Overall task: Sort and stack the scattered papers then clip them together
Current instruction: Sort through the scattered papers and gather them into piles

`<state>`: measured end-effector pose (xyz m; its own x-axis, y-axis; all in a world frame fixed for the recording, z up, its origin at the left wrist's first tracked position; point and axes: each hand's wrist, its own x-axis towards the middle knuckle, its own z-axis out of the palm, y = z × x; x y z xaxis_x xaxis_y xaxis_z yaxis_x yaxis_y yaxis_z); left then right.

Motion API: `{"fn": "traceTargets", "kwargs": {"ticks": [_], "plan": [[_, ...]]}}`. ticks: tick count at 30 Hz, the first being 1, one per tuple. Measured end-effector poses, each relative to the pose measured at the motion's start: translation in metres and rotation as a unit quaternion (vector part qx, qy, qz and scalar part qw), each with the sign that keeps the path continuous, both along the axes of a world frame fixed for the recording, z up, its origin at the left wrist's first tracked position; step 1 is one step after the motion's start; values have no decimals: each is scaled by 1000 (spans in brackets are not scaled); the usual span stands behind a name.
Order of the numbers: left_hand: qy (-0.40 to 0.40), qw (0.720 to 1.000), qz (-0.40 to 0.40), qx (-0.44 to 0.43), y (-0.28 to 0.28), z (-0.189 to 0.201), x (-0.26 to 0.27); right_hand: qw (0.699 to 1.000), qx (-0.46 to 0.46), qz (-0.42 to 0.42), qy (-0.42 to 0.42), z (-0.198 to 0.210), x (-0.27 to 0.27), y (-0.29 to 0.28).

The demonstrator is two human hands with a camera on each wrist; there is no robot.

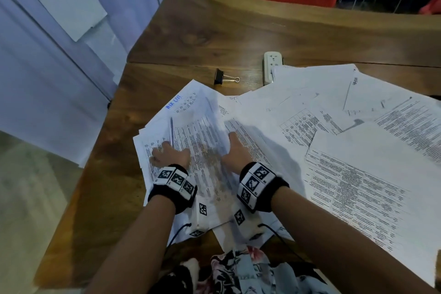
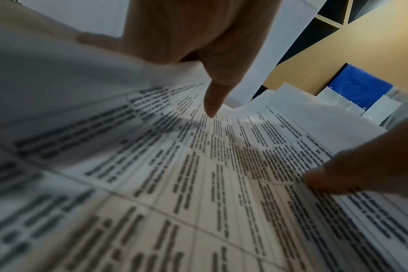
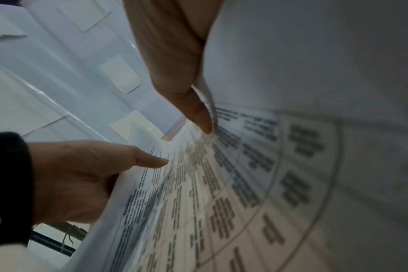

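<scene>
We have the stack (image 1: 202, 141) at the near left of the table (image 1: 214, 31), with more sheets (image 1: 346, 150) fanned loosely across the right side and the binder clip (image 1: 223, 76) lying apart just beyond the stack. Paper like this should be light, limp and slippery sheet on sheet, so we judge it best taken by its two long edges and squared up, not lifted from one corner. Our left hand (image 1: 170, 154) holds the stack's left edge, thumb on top and fingers curled under. Our right hand (image 1: 235, 154) takes the right edge the same way, thumb (image 3: 198, 110) pressing the printed face while a sheet bows up beside it. Both hands grasp the stack.
</scene>
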<state>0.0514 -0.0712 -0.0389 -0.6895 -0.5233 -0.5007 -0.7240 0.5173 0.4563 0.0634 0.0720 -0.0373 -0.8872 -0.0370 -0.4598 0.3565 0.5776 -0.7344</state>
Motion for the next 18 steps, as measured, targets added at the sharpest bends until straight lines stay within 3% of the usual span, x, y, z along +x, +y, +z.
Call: {"fn": "traceTargets", "kwargs": {"ticks": [3, 6, 11, 14, 18], "plan": [[5, 1000, -9, -1, -1, -2, 0, 998, -30, -15, -50, -2, 1, 8], [4, 1000, -2, -5, 1, 1, -2, 997, 21, -13, -71, 2, 5, 24], [-50, 991, 120, 20, -11, -13, 4, 995, 100, -12, 3, 7, 9, 42], [-25, 991, 133, -24, 0, -12, 12, 998, 51, -23, -15, 10, 8, 42], [-16, 994, 105, 16, 11, -6, 10, 994, -62, -65, -61, 19, 13, 35]]}}
